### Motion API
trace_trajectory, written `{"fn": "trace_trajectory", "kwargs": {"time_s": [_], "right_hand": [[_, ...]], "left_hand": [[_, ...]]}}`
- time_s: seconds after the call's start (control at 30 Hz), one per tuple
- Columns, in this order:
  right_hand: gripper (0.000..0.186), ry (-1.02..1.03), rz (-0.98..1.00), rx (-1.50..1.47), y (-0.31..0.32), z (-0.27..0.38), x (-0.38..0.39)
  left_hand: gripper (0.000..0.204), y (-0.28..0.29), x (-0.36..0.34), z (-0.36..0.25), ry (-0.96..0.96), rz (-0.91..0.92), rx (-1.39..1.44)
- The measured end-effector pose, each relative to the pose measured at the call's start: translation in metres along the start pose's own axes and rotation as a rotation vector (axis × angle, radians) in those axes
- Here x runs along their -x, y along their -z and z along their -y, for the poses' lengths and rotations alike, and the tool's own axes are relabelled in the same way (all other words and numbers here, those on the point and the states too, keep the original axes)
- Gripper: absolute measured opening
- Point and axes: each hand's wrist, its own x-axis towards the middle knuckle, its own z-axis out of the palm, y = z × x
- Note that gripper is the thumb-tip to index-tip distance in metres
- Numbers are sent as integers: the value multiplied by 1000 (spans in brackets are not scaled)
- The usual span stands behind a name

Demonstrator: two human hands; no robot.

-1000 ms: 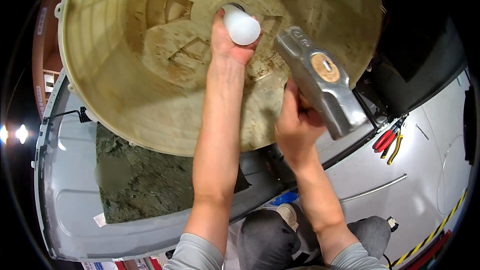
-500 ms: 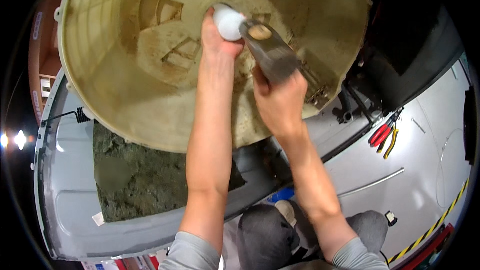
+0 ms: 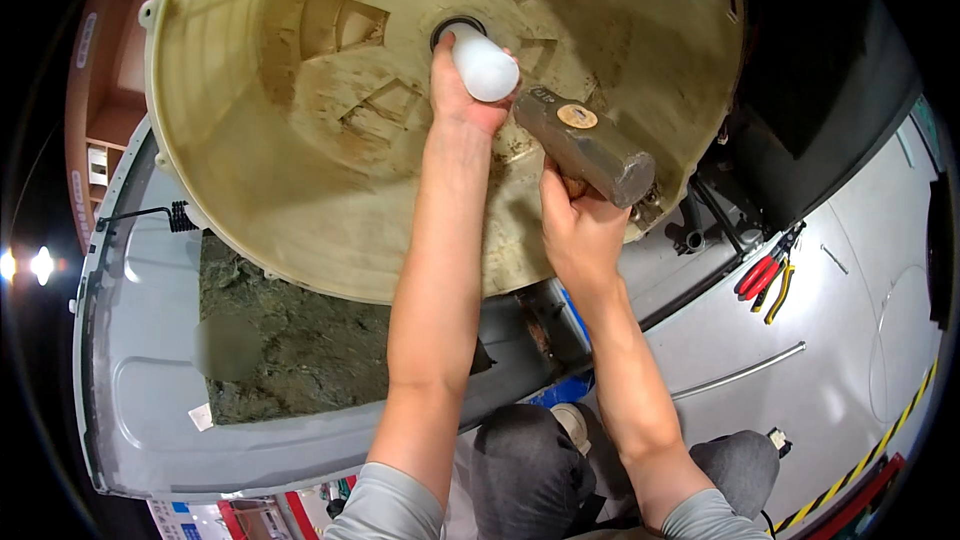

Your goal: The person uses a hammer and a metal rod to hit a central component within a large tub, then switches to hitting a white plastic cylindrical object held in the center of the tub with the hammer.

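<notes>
Inside a big cream-coloured plastic tub [image 3: 300, 205], stained brown, my left hand [image 3: 467, 100] is wrapped around a white cylindrical rod [image 3: 488, 73]. The rod's far end meets a dark ring [image 3: 440, 32] around the hole at the tub's centre; its near end points back toward me. My right hand [image 3: 583, 230] grips a sledgehammer [image 3: 600, 152] close below its heavy steel head. The hammer head is slightly right of the rod's near end, with a small gap between them. Most of the hammer's handle is hidden by my hand.
The tub rests over a grey metal panel [image 3: 150, 340] with a dark green mat [image 3: 300, 370]. On the floor at right lie red-handled pliers [image 3: 760, 275], yellow-and-black-handled pliers [image 3: 780, 295] and a metal tube [image 3: 740, 372]. A black panel [image 3: 830, 70] stands at the right.
The hammer has moved right and down, away from the rod's near end. The tub, the rod and my left hand now appear slightly further right in the view.
</notes>
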Motion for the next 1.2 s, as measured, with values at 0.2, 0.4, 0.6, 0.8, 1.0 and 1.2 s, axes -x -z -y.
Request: {"fn": "trace_trajectory", "kwargs": {"time_s": [0.2, 0.4, 0.6, 0.8, 1.0, 1.2], "right_hand": [[12, -90, 38, 40, 7, -1, 0], [11, 160, -72, 39, 2, -27, 10], [34, 9, 132, 435, -21, -27, -13], [4, 179, -225, -22, -3, -22, -1], [14, 205, -47, 197, -9, -29, 1], [9, -145, 21, -50, -3, -19, 1]], "left_hand": [[46, 3, 9, 7, -38, 32, -11], [46, 0, 5, 1, 17, -39, 16], [39, -1, -2, 7, -63, -27, -41], [37, 12, 1, 4, -66, 20, -33], [40, 11, -4, 5, -62, 29, -77], [41, 12, -8, 8, -103, 63, -30]]}}
